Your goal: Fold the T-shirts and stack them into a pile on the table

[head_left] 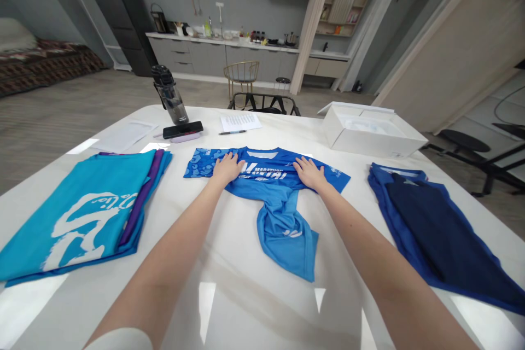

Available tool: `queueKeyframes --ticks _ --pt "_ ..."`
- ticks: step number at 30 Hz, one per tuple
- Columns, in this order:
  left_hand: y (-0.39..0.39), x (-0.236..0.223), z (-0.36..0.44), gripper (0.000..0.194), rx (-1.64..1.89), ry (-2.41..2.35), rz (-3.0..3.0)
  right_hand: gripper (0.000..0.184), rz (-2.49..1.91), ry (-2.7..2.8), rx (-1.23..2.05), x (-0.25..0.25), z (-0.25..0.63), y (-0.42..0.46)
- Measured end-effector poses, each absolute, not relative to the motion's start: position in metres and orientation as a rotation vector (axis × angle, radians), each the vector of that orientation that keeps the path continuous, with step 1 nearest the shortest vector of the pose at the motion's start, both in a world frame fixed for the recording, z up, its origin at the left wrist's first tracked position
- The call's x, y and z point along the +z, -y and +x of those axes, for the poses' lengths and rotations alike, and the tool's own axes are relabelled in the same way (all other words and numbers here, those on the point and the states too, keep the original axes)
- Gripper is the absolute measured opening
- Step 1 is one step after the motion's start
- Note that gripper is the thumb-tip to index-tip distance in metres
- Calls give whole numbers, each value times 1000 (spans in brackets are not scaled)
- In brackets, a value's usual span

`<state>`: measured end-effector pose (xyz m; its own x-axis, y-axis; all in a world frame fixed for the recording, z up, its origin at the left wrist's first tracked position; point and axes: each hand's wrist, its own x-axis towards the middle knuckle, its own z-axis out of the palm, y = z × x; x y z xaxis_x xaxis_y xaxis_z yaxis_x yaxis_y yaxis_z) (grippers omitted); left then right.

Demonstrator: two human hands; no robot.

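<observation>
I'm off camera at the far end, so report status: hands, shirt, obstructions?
Left hand and right hand resting on blue shirt. Sleeves spread, lower part bunched. Nothing seen blocking; teal stack left, navy stack right, both apart.

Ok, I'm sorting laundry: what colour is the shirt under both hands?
The shirt is blue, darker and lighter, with white lettering; head view shows it.

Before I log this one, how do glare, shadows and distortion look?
Head view: bright glare patches on the white table, with faint shadow bands; head view: wide-angle distortion, the fridge leaning; head view: large lettering on the blue shirt partly readable, paper's text too small.
</observation>
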<state>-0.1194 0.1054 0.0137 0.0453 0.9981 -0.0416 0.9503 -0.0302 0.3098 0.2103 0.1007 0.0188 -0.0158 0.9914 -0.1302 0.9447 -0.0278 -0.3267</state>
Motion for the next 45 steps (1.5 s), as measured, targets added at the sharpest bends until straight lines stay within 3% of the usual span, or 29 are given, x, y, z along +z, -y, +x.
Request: queueKeyframes --ticks 6,11,16,24,28,31,39,42,45 --pt "-140 13 -129 85 321 -2103 1857 82 -2222 1974 557 19 232 -132" --pt "-158 6 -127 86 242 -2229 1836 91 -2304 1990 623 23 239 -154" --pt "-167 -5 -122 87 212 -2288 1892 95 -2277 2086 437 12 240 -164" --pt "-173 0 -125 79 250 -2203 2003 86 -2120 2128 229 4 242 -171" --pt "-158 10 -121 54 565 -2143 2279 61 -1964 1963 -104 10 241 -156" --pt "-142 18 -113 40 535 -1912 2493 51 -1950 1903 -204 16 239 -137" --pt "-69 29 -45 38 544 -1119 2613 30 -1560 2264 12 24 213 -65" --pt "-46 26 -24 45 436 -1126 2595 30 -1487 2274 245 15 215 -47" --pt "-38 21 -15 34 398 -1225 2509 39 -1486 2266 374 -1 230 -44"
